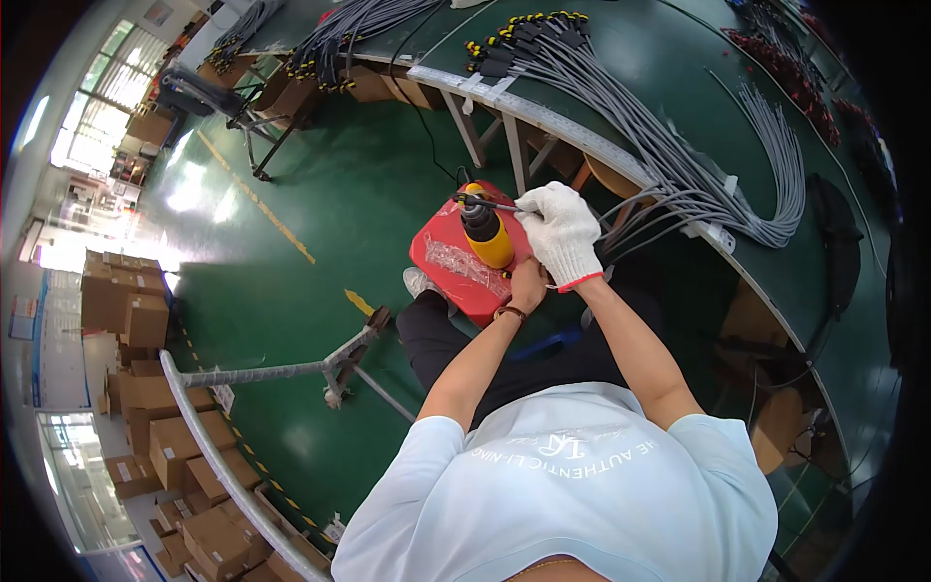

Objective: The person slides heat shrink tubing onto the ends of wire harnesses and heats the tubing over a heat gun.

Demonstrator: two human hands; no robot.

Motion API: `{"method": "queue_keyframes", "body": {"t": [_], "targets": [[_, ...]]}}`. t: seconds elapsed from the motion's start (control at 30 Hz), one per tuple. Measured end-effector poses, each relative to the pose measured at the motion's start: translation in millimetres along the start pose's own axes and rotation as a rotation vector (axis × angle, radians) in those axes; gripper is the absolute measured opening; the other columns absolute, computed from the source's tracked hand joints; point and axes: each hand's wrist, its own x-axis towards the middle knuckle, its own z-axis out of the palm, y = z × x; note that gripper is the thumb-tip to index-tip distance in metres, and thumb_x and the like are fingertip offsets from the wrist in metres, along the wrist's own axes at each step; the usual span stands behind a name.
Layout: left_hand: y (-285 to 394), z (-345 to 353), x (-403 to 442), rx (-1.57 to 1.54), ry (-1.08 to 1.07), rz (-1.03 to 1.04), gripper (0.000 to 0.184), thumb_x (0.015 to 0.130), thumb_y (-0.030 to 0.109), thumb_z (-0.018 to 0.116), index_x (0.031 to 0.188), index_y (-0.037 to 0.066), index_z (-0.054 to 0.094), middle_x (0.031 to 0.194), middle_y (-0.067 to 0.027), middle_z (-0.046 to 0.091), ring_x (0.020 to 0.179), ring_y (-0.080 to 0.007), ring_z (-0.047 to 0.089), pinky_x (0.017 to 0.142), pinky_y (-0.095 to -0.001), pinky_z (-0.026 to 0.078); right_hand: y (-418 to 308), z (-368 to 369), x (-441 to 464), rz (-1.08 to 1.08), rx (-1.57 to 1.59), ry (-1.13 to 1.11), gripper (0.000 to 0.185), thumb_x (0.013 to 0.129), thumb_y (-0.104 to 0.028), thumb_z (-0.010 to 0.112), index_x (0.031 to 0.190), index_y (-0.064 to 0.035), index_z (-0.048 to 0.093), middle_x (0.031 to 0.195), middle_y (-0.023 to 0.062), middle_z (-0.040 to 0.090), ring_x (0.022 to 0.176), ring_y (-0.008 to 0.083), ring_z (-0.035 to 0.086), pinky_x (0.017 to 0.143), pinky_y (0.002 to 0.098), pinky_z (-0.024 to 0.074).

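While the green floor (pixel 262 301) takes up the centre and left of the head view, a green worktop (pixel 669 78) curves along the top and right. Cardboard boxes (pixel 213 538) are stacked at lower left. Person's pale blue shirt (pixel 572 475) occupies the bottom centre. A long bundle of grey cables (pixel 621 107) lies looped on the worktop, its black and yellow ends gathered near the edge; several strands hang over the edge towards the gloved hand. A grey metal frame (pixel 262 374) stands between boxes and person.

Red stool (pixel 475 291): in front of the person, below the worktop edge; a strip of clear tape (pixel 451 257) on its top. A yellow-and-black power tool (pixel 495 250) is at the stool, appearing upright, black end uppermost.

Right hand (pixel 561 233): white glove, red cuff; fingers together, pinching a thin cable (pixel 506 207). Dark end of this cable is at the tool's black end; contact cannot be confirmed. Left hand (pixel 529 284): bare, near the tool's yellow base; fingers partly hidden, grip cannot be told. Bracelet (pixel 509 313) on the left wrist.
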Motion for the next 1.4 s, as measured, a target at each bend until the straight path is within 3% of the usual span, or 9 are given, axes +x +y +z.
{"method": "queue_keyframes", "body": {"t": [0.17,0.3,0.43,0.6,0.7,0.83,0.93,1.1,1.4], "targets": [[24.9,-47.1,-31.5,0.056,0.054,0.068,0.019,0.091,0.017,0.063,0.100,0.003,0.072,0.101,-0.0239,0.067,0.090,-0.0441,0.066,0.079,-0.0507,0.053,-10.3,-8.7,9.4,0.219,0.142,-0.295,0.020,0.081,-0.027,0.074,0.094,-0.0135,0.078,0.095,0.0084,0.072,0.087,0.0287,0.070,0.078,0.0364,0.0539],[41.8,-77.4,-52.2,0.132,-0.045,-0.143,0.024,0.093,0.025,0.065,0.104,0.005,0.073,0.099,-0.0236,0.068,0.088,-0.0429,0.067,0.075,-0.0502,0.053,-1.1,-8.6,6.5,0.390,0.585,-0.382,0.022,0.086,-0.022,0.073,0.098,-0.0031,0.077,0.088,0.0066,0.073,0.074,0.0159,0.066,0.068,0.0299,0.0515],[45.9,-90.8,-71.6,0.097,0.045,-0.125,0.027,0.091,0.030,0.069,0.100,0.006,0.076,0.082,-0.0206,0.070,0.084,-0.0422,0.067,0.072,-0.0500,0.052,-5.0,-54.6,2.7,0.453,1.183,-0.495,0.022,0.090,-0.015,0.071,0.100,0.0046,0.073,0.084,0.0055,0.069,0.071,0.0093,0.062,0.065,0.0242,0.0510],[35.3,-129.8,-69.5,0.066,0.138,-0.032,0.024,0.085,0.026,0.078,0.091,0.003,0.077,0.078,-0.0189,0.070,0.073,-0.0337,0.067,0.069,-0.0395,0.052,15.1,-120.9,-20.7,0.328,1.023,-0.882,0.016,0.083,-0.008,0.076,0.097,0.0008,0.075,0.090,0.0057,0.075,0.077,0.0087,0.067,0.063,0.0232,0.0531],[47.0,-170.0,-67.7,-0.359,0.028,-0.212,0.019,0.088,0.018,0.077,0.094,0.000,0.074,0.072,-0.0044,0.067,0.069,-0.0139,0.062,0.066,-0.0298,0.049,27.7,-115.1,-39.5,0.205,0.601,-0.984,0.018,0.082,-0.015,0.074,0.097,-0.0054,0.077,0.085,0.0051,0.074,0.073,0.0128,0.068,0.068,0.0265,0.0537],[82.1,-213.3,-77.6,-0.494,-0.056,-0.218,0.025,0.090,0.010,0.075,0.112,0.003,0.068,0.084,0.0016,0.066,0.076,-0.0077,0.059,0.069,-0.0251,0.048,22.1,-76.7,-67.0,-0.322,-0.285,-0.540,0.027,0.080,-0.032,0.074,0.102,-0.0156,0.074,0.091,0.0064,0.071,0.085,0.0256,0.069,0.074,0.0383,0.0547],[87.1,-236.2,-93.0,-0.593,-0.157,-0.168,0.037,0.086,0.007,0.077,0.120,0.003,0.065,0.102,-0.0026,0.068,0.091,-0.0079,0.059,0.081,-0.0258,0.048,-9.1,-60.9,-70.0,-0.333,-0.024,-0.469,0.030,0.079,-0.025,0.077,0.107,-0.0177,0.071,0.096,0.0058,0.069,0.091,0.0270,0.067,0.076,0.0414,0.0539],[113.5,-258.2,-115.8,-0.542,-0.099,-0.165,0.037,0.084,0.005,0.075,0.121,0.000,0.066,0.105,-0.0021,0.070,0.093,-0.0086,0.061,0.086,-0.0267,0.051,-79.2,-34.2,-58.4,-0.643,0.068,-0.302,0.043,0.076,-0.013,0.076,0.118,-0.0146,0.066,0.107,0.0059,0.070,0.101,0.0289,0.066,0.087,0.0404,0.0512],[113.9,-261.3,-129.5,-0.781,0.091,-0.295,0.029,0.088,0.004,0.076,0.114,-0.003,0.067,0.096,-0.0044,0.071,0.081,-0.0079,0.064,0.072,-0.0228,0.052,-89.0,-6.1,-39.3,-0.640,-0.075,-0.736,0.050,0.079,-0.020,0.076,0.126,-0.0133,0.061,0.101,0.0079,0.070,0.092,0.0289,0.069,0.077,0.0406,0.0542]]}}
